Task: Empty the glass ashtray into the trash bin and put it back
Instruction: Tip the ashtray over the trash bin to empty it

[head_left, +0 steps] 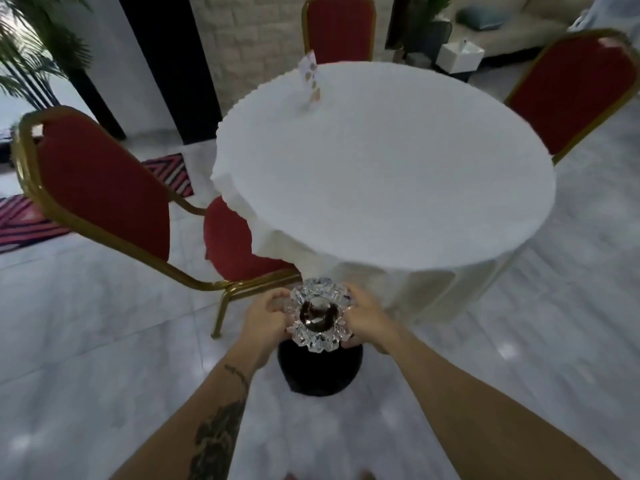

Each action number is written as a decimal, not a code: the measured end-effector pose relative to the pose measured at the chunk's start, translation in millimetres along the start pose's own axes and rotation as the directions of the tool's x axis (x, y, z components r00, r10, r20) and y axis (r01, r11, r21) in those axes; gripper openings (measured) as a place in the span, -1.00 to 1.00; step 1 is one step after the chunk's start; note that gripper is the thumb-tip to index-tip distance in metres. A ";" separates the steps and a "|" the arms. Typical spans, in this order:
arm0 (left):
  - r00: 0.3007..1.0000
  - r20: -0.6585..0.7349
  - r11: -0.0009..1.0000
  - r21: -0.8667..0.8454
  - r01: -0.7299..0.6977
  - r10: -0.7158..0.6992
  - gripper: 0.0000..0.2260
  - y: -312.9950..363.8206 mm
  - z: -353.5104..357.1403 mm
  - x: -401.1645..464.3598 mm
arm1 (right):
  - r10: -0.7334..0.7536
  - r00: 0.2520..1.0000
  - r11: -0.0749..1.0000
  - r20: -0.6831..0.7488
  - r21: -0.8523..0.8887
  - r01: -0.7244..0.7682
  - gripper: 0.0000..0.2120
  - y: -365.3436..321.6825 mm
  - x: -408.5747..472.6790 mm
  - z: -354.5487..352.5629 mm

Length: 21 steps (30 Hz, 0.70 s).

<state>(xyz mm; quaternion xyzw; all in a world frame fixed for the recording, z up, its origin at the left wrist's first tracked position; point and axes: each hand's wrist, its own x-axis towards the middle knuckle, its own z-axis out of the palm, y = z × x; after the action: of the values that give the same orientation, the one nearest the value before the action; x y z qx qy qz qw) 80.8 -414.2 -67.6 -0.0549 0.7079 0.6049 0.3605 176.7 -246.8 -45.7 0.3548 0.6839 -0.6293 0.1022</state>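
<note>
A cut-glass ashtray (318, 313) with a scalloped rim is held level in the air, dark ash in its bowl. My left hand (265, 323) grips its left side and my right hand (369, 320) grips its right side. Directly below the ashtray stands a black round trash bin (320, 372) on the floor, partly hidden by the ashtray. Beyond it is the round table with a white cloth (398, 168), its near edge just past my hands.
Red chairs with gold frames stand at the left (100, 188), far side (339, 26) and right (571, 91) of the table. A small card stand (310, 77) sits on the far part of the table. Glossy marble floor (104, 341) surrounds the bin.
</note>
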 end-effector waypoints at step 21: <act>0.953 -0.165 0.919 0.346 -0.187 0.256 -0.83 -241.7 16.0 206.5 | -0.260 0.961 0.915 -0.099 -0.344 0.211 -0.60 244.8 218.4 57.1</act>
<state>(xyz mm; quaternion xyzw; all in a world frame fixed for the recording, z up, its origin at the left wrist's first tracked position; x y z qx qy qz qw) 60.5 -389.3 -384.2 0.0238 0.8334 0.5072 0.2181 150.6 -232.8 -377.4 0.2916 0.8229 -0.4864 0.0342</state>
